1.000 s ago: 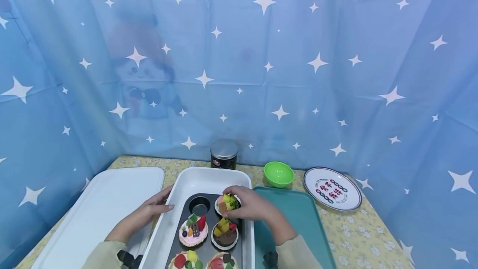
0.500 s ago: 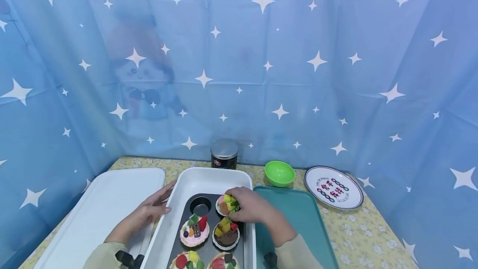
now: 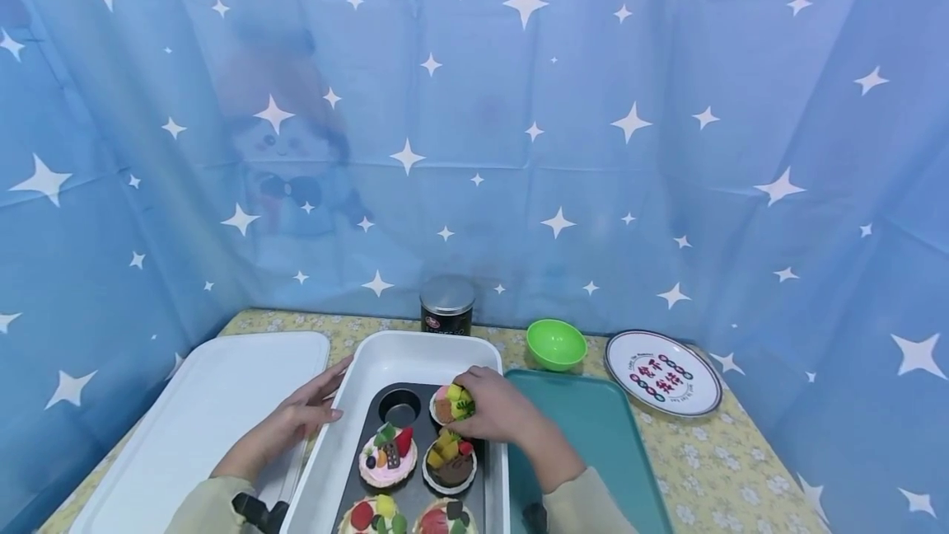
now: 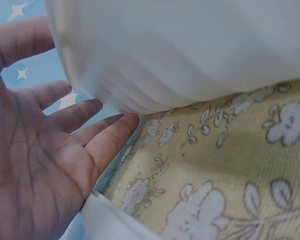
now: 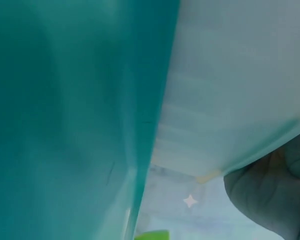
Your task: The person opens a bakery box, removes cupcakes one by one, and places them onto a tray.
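Note:
In the head view a dark muffin pan point(image 3: 478, 509) lies inside a deep white tray point(image 3: 335, 445). My right hand point(image 3: 498, 404) pinches a toy fruit tart point(image 3: 451, 404) with yellow pieces on top, at the pan's far right cup. The far left cup point(image 3: 400, 407) holds nothing. Nearer me sit a pink tart point(image 3: 387, 456), a chocolate tart point(image 3: 449, 466) and more fruit tarts point(image 3: 443, 519). My left hand point(image 3: 296, 417) rests against the white tray's left side; the left wrist view shows its fingers point(image 4: 112, 142) extended along the outer wall. The right wrist view has only part of the right hand.
A white board point(image 3: 200, 419) lies at the left and a teal tray point(image 3: 586, 435) at the right. Along the back stand a dark lidded tin point(image 3: 446, 307), a green bowl point(image 3: 556, 344) and a printed plate point(image 3: 662, 374). A blue starry curtain hangs behind.
The right hand keeps its hold on the fruit tart at the far right cup, with only a slight shift of its fingers. The left hand stays at the white tray's side.

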Demonstrator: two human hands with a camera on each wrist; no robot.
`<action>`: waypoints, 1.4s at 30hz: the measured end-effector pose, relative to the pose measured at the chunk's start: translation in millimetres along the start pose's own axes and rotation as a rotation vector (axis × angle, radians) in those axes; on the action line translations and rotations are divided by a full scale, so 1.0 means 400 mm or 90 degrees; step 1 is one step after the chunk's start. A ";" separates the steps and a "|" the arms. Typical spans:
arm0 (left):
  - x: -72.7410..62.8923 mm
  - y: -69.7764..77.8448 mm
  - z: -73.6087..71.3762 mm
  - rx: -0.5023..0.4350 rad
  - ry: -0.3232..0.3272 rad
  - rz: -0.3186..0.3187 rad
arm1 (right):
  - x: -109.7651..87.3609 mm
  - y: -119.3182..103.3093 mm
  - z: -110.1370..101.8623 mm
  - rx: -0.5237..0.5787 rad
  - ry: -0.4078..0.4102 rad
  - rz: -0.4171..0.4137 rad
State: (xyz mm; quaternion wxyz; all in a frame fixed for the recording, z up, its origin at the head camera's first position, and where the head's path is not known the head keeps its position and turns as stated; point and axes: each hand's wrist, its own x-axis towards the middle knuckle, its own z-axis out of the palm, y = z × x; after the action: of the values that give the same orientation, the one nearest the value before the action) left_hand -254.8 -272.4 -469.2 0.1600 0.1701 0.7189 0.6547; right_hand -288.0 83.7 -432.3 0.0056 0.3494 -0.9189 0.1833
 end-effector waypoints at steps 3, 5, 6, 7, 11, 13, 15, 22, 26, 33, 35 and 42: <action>-0.003 0.002 0.001 0.009 -0.002 0.006 | 0.001 0.004 0.001 0.010 -0.003 0.000; -0.003 0.004 0.002 0.007 -0.002 0.006 | 0.001 0.006 0.001 0.012 -0.003 0.000; -0.003 0.005 0.002 0.007 -0.002 0.005 | 0.001 0.007 0.000 0.011 -0.003 -0.002; -0.003 0.005 0.003 0.006 -0.001 0.005 | 0.000 0.007 -0.001 0.009 -0.002 -0.004; -0.004 0.009 0.006 0.012 0.007 -0.003 | -0.003 0.004 -0.005 0.006 -0.006 -0.006; -0.004 0.010 0.007 0.016 0.013 -0.006 | -0.004 0.002 -0.007 0.001 -0.009 -0.006; -0.004 0.011 0.007 0.021 0.019 -0.009 | -0.004 0.001 -0.007 0.001 -0.012 -0.006; -0.004 0.010 0.006 0.025 0.024 -0.012 | -0.004 0.000 -0.009 -0.005 -0.013 -0.009; -0.006 0.010 0.006 0.024 0.023 -0.016 | -0.005 -0.003 -0.010 -0.007 -0.014 -0.006; -0.004 0.009 0.006 0.020 0.030 -0.014 | -0.003 -0.008 -0.010 -0.014 -0.008 0.006; -0.004 0.007 0.006 0.022 0.032 -0.014 | -0.003 -0.009 -0.010 -0.017 -0.008 0.011; -0.004 0.007 0.007 0.020 0.030 -0.017 | -0.003 -0.005 -0.012 0.046 0.015 0.022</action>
State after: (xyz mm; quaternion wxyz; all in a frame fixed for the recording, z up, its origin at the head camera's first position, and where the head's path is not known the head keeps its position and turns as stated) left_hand -252.2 -270.3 -466.8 0.1493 0.1475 0.7348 0.6450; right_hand -286.6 84.6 -427.4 0.0004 0.3310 -0.9175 0.2205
